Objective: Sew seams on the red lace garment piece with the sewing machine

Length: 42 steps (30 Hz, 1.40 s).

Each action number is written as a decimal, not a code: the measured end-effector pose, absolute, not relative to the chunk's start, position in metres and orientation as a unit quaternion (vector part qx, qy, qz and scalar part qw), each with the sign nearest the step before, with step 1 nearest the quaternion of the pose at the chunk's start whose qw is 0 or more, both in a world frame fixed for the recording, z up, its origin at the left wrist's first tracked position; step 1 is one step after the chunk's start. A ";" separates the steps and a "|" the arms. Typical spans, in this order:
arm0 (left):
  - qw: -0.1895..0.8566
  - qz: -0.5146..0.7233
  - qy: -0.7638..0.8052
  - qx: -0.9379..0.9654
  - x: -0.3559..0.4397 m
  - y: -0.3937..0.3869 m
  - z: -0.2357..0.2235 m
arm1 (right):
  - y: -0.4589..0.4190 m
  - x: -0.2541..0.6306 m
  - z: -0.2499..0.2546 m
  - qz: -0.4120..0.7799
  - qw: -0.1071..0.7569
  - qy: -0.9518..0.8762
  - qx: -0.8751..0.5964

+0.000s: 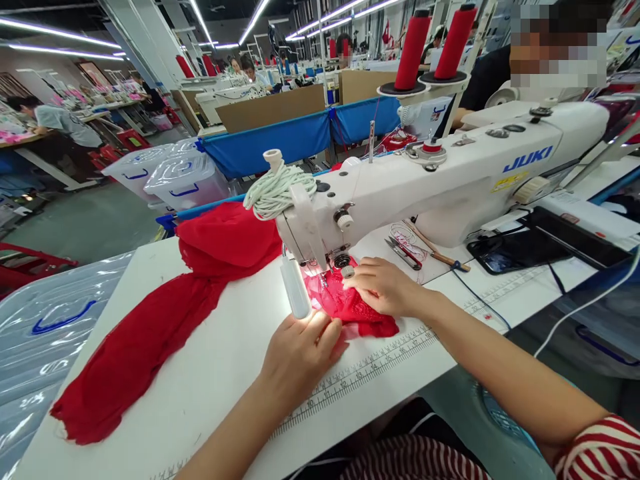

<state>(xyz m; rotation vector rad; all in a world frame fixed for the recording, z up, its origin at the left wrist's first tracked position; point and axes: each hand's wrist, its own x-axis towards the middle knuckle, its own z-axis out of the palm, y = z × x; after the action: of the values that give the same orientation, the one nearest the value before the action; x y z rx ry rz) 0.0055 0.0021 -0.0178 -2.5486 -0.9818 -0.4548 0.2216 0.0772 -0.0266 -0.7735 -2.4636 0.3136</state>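
Observation:
A piece of red lace fabric [373, 319] lies under the needle area of a white sewing machine [395, 193], lit by a small lamp [296, 288]. My left hand [303, 347] is closed at the front left edge of this fabric, with its fingers bent and their tips partly hidden. On the fabric's right side, just beside the presser foot, my right hand [383, 283] has its fingers together, pinching the lace. A long bunched red cloth [165, 340] stretches from behind the machine head to the table's left front.
Thread snips [403, 253], a wooden-handled tool [443, 259] and a black phone [515, 250] lie right of the needle. A printed ruler [370, 367] runs along the front edge. Red thread cones [413, 50] stand behind; plastic bins [183, 173] are at left. A co-worker sits behind the machine.

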 end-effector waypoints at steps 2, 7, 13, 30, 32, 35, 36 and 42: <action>0.136 -0.152 -0.338 -0.919 0.008 0.001 -0.017 | 0.074 0.228 -0.016 0.216 0.247 -0.893 -0.307; -0.020 -0.151 -0.366 -0.918 0.005 0.001 -0.020 | 0.056 0.236 0.009 0.317 0.073 -0.905 -0.273; -0.183 -0.225 -0.468 -0.835 0.001 0.003 -0.021 | 0.043 0.232 0.000 0.138 0.074 -0.919 -0.361; -0.458 -0.203 -0.541 -0.676 0.000 0.022 0.007 | 0.041 0.218 -0.016 0.152 0.305 -0.841 -0.420; -0.457 -0.177 -0.539 -0.685 -0.005 0.025 0.005 | 0.046 0.217 -0.013 0.164 0.353 -0.830 -0.399; -0.451 -0.134 -0.537 -0.701 -0.009 0.027 0.002 | 0.053 0.222 -0.011 0.270 0.397 -0.810 -0.337; -0.446 -0.126 -0.534 -0.707 -0.009 0.027 0.001 | 0.055 0.223 -0.010 0.315 0.381 -0.810 -0.315; -0.343 -0.125 -0.469 -0.804 -0.005 0.015 0.001 | 0.055 0.221 -0.002 0.166 0.183 -0.933 -0.260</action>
<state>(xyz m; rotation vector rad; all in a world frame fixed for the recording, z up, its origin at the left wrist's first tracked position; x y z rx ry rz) -0.0046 0.0147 0.0007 -3.2900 -1.9171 -0.5118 0.2206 0.0547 -0.0018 -0.7332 -2.6339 0.4694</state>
